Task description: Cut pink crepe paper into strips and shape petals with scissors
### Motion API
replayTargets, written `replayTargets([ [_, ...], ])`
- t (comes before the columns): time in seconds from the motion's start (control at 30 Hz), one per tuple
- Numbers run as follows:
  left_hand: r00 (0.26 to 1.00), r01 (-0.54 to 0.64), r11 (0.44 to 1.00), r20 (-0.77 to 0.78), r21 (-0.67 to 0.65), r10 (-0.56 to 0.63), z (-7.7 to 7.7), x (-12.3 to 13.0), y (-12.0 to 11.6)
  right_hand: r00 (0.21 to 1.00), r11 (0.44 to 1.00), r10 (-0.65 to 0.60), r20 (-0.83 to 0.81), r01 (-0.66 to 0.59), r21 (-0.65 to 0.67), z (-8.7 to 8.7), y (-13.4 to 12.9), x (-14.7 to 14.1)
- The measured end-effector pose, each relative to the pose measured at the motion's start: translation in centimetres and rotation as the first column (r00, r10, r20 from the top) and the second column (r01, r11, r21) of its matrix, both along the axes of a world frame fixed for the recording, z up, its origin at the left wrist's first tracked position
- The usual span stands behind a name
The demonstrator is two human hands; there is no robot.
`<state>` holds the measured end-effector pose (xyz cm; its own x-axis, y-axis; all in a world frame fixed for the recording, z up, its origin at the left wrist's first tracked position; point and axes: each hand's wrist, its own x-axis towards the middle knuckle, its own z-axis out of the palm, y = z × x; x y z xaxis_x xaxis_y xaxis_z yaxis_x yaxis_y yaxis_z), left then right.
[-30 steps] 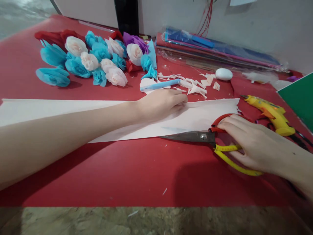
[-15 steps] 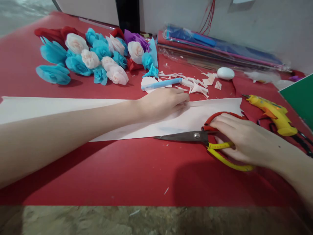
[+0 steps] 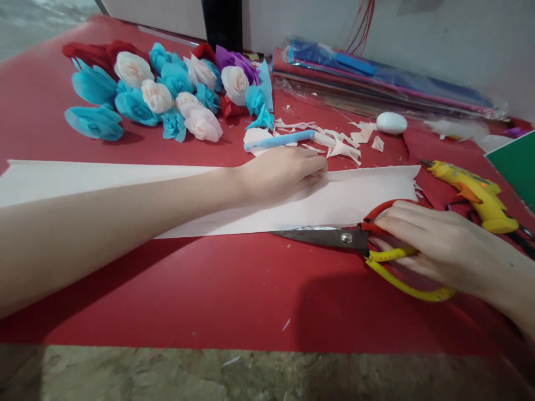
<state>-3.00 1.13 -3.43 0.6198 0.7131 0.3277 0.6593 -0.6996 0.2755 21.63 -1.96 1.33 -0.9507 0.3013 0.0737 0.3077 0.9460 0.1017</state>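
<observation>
My left hand (image 3: 288,171) lies across a long strip of white crepe paper (image 3: 368,186), its fingers curled and pressed together on the paper near its far edge. The fingertips are partly hidden, and a crease runs right from them. In my right hand (image 3: 434,239) is a pair of scissors (image 3: 324,238) with one red and one yellow handle. Their dark blades are closed and lie along the near edge of the strip, pointing left. The strip's right end is ragged, with small shreds beside it.
Blue, white, red and purple paper flowers (image 3: 136,106) lie at the back left. A light-blue pen (image 3: 280,141) and paper scraps (image 3: 340,146) lie behind my left hand. A white egg-shaped object (image 3: 392,123), a yellow glue gun (image 3: 476,192) and wrapped paper packs (image 3: 388,75) are to the right.
My right hand and the scissors have moved slightly right and nearer to me. My left hand stays in place on the paper. The view has shifted a little.
</observation>
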Motion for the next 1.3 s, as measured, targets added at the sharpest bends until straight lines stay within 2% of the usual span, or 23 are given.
replayTargets([
  [0.23,1.0,0.003,1.0,-0.011,-0.031,-0.004,0.0,-0.1,0.2,0.985,0.992,-0.118,0.127,0.122,-0.02,-0.6,-0.7,0.4],
  [0.67,1.0,-0.013,1.0,-0.022,-0.007,0.012,0.0,-0.1,0.0,0.949,0.966,-0.253,0.189,0.258,-0.002,-0.3,-1.0,-0.6],
  [0.8,1.0,-0.012,1.0,-0.013,0.021,0.013,-0.1,-0.1,0.0,0.96,0.97,-0.233,0.156,0.241,-0.032,-0.5,-0.8,-1.0],
  [1.03,0.998,-0.025,1.0,-0.051,-0.01,0.024,0.0,0.1,0.1,0.987,0.99,-0.13,0.099,0.124,0.07,-1.0,-0.4,-2.0],
  [1.2,1.0,-0.008,1.0,-0.021,-0.002,0.008,-0.2,-0.1,0.0,0.987,0.992,-0.119,0.109,0.112,0.067,-1.2,-0.3,-2.1],
  [1.3,1.0,-0.003,1.0,0.0,0.014,0.003,-0.3,-0.2,0.0,0.992,0.996,-0.06,0.112,0.052,0.076,-1.2,0.0,-1.9],
])
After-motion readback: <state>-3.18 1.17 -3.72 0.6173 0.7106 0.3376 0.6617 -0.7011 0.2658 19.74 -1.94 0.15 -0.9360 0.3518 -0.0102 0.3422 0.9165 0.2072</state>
